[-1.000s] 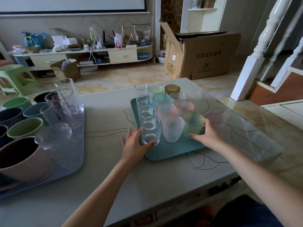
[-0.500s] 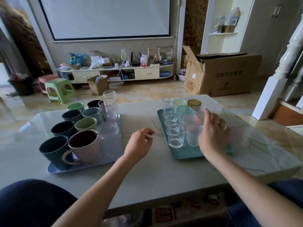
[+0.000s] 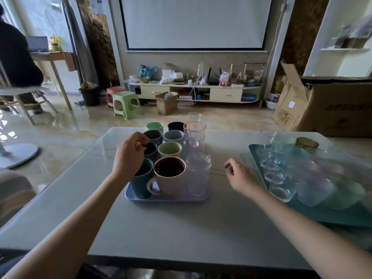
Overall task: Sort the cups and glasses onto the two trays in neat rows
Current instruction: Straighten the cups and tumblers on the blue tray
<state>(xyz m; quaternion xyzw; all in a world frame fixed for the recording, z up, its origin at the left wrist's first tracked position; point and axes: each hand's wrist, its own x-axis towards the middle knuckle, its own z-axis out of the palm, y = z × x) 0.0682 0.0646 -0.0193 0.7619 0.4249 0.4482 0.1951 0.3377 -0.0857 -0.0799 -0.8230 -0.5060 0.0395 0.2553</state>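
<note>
- The left hand (image 3: 129, 157) hovered over the mugs at the blue tray's (image 3: 167, 198) nine o'clock edge, fingers loosely curled and holding nothing.
- The right hand (image 3: 240, 178) hung above the table (image 3: 181, 228) between the two trays, fingers loosely curled, also holding nothing.
- On the blue tray, a pink mug (image 3: 170, 176) and a teal mug (image 3: 142, 181) stood at six o'clock, with more mugs in two rows behind them.
- Clear glasses (image 3: 196, 156) lined that tray's three o'clock side.
- The teal tray (image 3: 332, 214), at three o'clock on the table, carried rows of clear and tinted glasses, blurred.
</note>
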